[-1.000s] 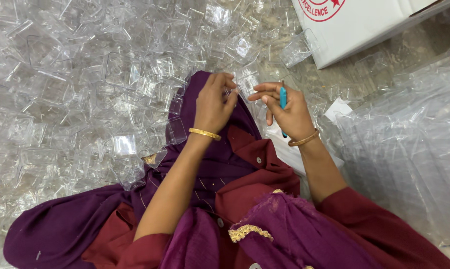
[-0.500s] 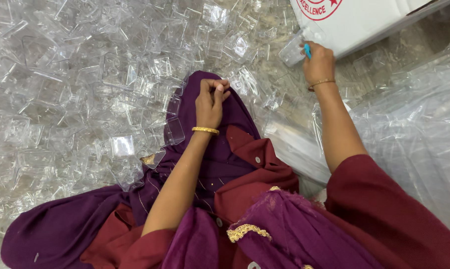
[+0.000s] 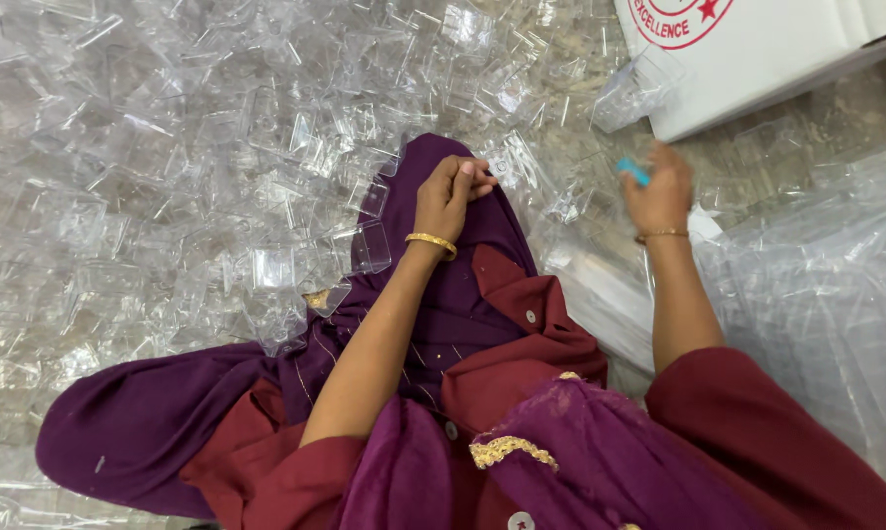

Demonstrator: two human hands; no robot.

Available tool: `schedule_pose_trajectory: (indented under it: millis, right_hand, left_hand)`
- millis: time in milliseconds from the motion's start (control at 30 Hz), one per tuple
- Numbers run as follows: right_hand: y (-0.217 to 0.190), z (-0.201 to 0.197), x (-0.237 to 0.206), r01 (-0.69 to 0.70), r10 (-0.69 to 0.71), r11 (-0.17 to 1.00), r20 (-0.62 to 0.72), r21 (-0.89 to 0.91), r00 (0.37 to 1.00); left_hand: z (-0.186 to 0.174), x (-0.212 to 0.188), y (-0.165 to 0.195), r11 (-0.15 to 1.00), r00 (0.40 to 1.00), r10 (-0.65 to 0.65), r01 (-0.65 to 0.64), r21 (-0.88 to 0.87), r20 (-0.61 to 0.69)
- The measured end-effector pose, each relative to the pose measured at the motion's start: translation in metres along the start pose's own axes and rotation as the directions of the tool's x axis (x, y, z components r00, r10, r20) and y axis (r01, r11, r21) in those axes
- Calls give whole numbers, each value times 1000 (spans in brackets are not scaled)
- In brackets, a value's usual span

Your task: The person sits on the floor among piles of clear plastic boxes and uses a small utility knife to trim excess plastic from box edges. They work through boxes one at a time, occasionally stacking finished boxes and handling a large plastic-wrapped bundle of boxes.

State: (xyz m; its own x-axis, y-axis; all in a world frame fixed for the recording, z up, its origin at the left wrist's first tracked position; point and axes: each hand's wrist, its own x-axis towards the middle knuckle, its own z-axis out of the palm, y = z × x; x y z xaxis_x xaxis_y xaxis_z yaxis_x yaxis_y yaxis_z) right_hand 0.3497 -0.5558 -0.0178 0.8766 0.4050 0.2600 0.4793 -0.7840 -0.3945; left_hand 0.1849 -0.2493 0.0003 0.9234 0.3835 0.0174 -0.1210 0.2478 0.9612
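Left hand (image 3: 450,196) pinches a small clear plastic piece (image 3: 500,167); right hand (image 3: 659,188) (blurred) grips a blue tool (image 3: 633,172) beside it.

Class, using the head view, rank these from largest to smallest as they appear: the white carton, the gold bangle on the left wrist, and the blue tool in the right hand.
1. White carton, though cut off by the frame.
2. Gold bangle.
3. Blue tool, blurred and partly hidden by the right hand, so its rank is unsure.

I see clear plastic boxes (image 3: 266,147) crowding the far and left floor; the white carton (image 3: 757,69) blocks far right; plastic sheeting (image 3: 826,294) fills the right.
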Motion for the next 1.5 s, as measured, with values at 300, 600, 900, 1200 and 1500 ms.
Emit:
schedule_pose_trajectory:
  millis: [300,600,900,1200,1500]
  right_hand:
    - [-99,-10,-17,-35,84,990,374,-135,924]
    - [-205,-74,-16,151,-302,779,152,609,941]
    - [-199,-75,-13,-177,-194,514,315,839,929]
    - [-226,-92,-14,23,-278,664,218,747,935]
    - [-229,-114,2,494,-697,649,190,578,692]
  left_hand:
    - [-3,4,24,995,993,-101,100,12,58]
    - [-6,-11,83,950,958,-49,-42,308,281]
    - [-5,-25,120,838,937,177,-304,454,300]
    - [5,-14,114,615,973,170,-227,755,154]
    - [-32,4,117,858,852,-372,164,486,369]
